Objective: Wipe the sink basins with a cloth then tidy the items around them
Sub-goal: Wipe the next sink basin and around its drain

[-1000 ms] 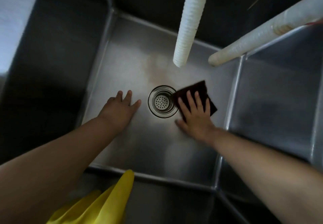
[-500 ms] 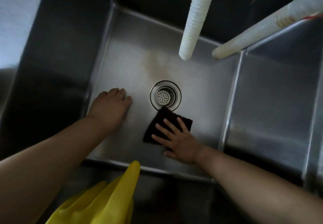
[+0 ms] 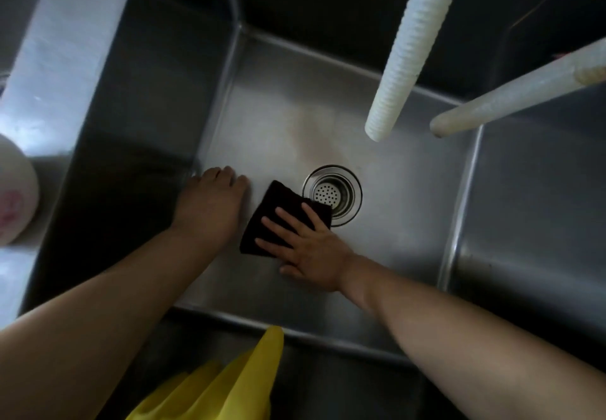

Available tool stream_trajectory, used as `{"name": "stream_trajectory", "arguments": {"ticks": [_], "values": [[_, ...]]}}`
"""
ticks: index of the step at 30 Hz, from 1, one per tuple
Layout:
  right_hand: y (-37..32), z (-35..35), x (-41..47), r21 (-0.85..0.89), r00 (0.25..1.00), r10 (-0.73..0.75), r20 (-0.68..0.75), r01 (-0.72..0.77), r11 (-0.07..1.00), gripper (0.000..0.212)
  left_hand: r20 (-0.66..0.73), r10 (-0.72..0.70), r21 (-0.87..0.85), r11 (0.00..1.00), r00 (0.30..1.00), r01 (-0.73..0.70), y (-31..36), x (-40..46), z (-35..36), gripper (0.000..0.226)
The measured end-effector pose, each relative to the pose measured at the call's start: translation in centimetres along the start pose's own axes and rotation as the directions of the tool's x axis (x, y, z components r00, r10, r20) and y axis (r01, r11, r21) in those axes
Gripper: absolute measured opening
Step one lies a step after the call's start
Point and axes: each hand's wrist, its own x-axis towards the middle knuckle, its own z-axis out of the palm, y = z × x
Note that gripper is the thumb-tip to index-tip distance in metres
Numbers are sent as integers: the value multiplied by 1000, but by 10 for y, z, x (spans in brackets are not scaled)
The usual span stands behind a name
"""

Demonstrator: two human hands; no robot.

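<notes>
A deep steel sink basin (image 3: 282,118) fills the head view, with a round drain strainer (image 3: 333,194) in its floor. A dark square cloth (image 3: 273,209) lies flat on the basin floor, its right corner overlapping the drain's rim. My right hand (image 3: 305,249) presses on the cloth with straight, spread fingers. My left hand (image 3: 211,206) rests on the basin floor just left of the cloth, near the left wall, its fingers bent at the tips and holding nothing.
Two white hoses hang over the basin: a ribbed hose (image 3: 403,49) and a smooth hose (image 3: 511,95) from the right. A second basin (image 3: 537,196) lies to the right. A yellow glove (image 3: 229,383) drapes at the front edge. A white round container (image 3: 14,196) stands on the left counter.
My right hand slid the cloth from right of the drain round its near side to its left. My left hand shifted left toward the wall.
</notes>
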Motion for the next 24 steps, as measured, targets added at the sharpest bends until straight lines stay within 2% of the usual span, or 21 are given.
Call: {"name": "stream_trajectory", "arguments": {"ticks": [3, 8, 12, 16, 20, 24], "values": [[28, -19, 34, 11, 999, 40, -2, -40, 999, 58, -43, -77, -34, 997, 996, 75, -2, 4, -1, 40], [83, -40, 66, 31, 970, 243, -15, -243, 970, 58, 34, -137, -26, 990, 990, 138, 2, 10, -5, 55], [135, -35, 61, 87, 916, 401, -9, -399, 913, 60, 67, -125, -39, 991, 990, 128, 2, 13, -5, 57], [169, -49, 59, 35, 837, 547, -15, -546, 837, 62, 57, -137, -121, 982, 989, 143, -5, 12, -4, 59], [167, -71, 85, 32, 835, 547, -54, -546, 837, 61, 9, -188, -166, 968, 982, 187, -9, 3, -10, 60], [164, -88, 127, 55, 892, 452, -24, -450, 891, 60, -55, -206, -160, 968, 977, 195, -17, -11, -11, 60]]}}
